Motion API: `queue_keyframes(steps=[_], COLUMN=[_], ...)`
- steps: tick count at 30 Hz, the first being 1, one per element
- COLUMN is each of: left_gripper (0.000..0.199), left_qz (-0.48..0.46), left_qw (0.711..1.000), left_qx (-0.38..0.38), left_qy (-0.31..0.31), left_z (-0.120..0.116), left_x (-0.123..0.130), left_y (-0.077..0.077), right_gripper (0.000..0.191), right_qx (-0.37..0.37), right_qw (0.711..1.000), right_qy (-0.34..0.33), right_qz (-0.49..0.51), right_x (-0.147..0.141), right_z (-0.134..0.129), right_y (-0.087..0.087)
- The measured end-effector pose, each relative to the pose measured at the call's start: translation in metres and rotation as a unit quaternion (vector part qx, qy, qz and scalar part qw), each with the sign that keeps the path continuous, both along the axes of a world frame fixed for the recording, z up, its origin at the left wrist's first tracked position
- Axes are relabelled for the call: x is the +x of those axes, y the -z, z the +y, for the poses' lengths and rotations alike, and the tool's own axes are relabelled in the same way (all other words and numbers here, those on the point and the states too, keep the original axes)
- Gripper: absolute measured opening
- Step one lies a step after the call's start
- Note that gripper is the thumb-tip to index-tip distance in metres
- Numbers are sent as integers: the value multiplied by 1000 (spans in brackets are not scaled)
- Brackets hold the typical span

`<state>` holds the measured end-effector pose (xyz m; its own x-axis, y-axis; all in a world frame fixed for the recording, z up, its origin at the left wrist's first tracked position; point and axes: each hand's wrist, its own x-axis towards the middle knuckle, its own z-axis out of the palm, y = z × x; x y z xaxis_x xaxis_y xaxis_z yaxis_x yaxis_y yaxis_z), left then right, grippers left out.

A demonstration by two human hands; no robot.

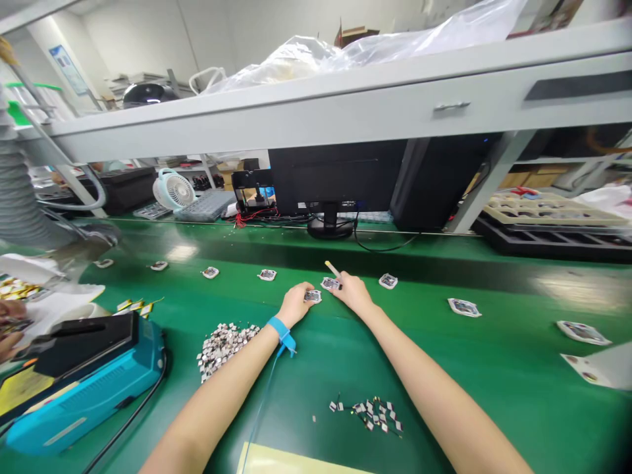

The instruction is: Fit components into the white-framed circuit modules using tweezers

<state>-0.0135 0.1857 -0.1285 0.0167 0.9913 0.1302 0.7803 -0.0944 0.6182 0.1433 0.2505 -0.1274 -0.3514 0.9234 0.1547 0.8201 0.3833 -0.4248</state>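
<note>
My left hand [295,304], with a blue wrist strap [283,332], has its fingers closed on the edge of a small white-framed electronic part [313,296] just above the green surface. Beside it, my right hand [353,294] grips a pale pen-like stick [332,268] with a yellowish end pointing up and left. The fingertips of that hand also reach a second white-framed part [330,283]; whether they grip it or only touch it, I cannot tell. Similar parts, such as one to the left [267,275] and one to the right [388,281], lie in a spaced row.
A heap of small silvery pieces [222,349] lies by my left forearm, and small wired pieces [376,415] lie between my arms. A blue device [93,388] stands at left. Behind are a monitor [336,178] and a fan [175,190], under a shelf [316,112].
</note>
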Motion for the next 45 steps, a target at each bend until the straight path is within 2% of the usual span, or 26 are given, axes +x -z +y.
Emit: queue_keyframes(steps=[6,9,12,15,18,21,24,26,28,29,32,34,36,38,40,42,45], left_gripper=[27,31,52,72,66,53,49,50,51,51,49,48,47,47,47,47,44], left_qz=[-48,-86,-130,-181,-255,-306,-287,-288,-305,-312,-293,-267,-245,-232,-218,-199,-155], left_qw=[999,996,989,966,928,912,911,907,906,908,923,931,932,931,930,929,926], left_qx=[9,13,19,10,12,65,105,112,118,121,127,145,174,196,208,223,253], left_qy=[-16,8,70,182,270,264,277,286,268,254,215,203,200,205,212,219,233], left_z=[24,32,26,2,-26,-50,-65,-75,-84,-89,-105,-115,-124,-131,-137,-142,-153], left_x=[13,24,33,39,40,41,44,46,47,47,46,45,46,46,46,45,44], left_y=[7,1,-21,-54,-85,-105,-115,-119,-124,-126,-132,-135,-138,-140,-143,-146,-152], right_gripper=[21,19,25,33,37,38,38,33,25,28,35,33,30,17,7,7,10], right_qx=[12,11,19,40,82,130,146,138,145,158,192,177,127,56,12,18,74], right_qw=[999,997,993,987,982,978,977,973,956,941,880,840,816,824,847,867,884], right_qy=[12,-5,-16,-37,-50,-68,-86,-101,-112,-110,-119,-183,-258,-277,-259,-239,-201], right_qz=[51,77,113,154,164,150,130,154,229,278,418,480,502,492,463,437,416], right_x=[45,59,68,73,77,81,84,85,86,87,89,89,88,84,81,81,88], right_z=[-16,-29,-42,-58,-78,-99,-118,-130,-141,-146,-162,-171,-178,-184,-191,-197,-208], right_y=[-18,-25,-35,-51,-71,-90,-103,-111,-119,-123,-133,-136,-140,-144,-148,-150,-147])
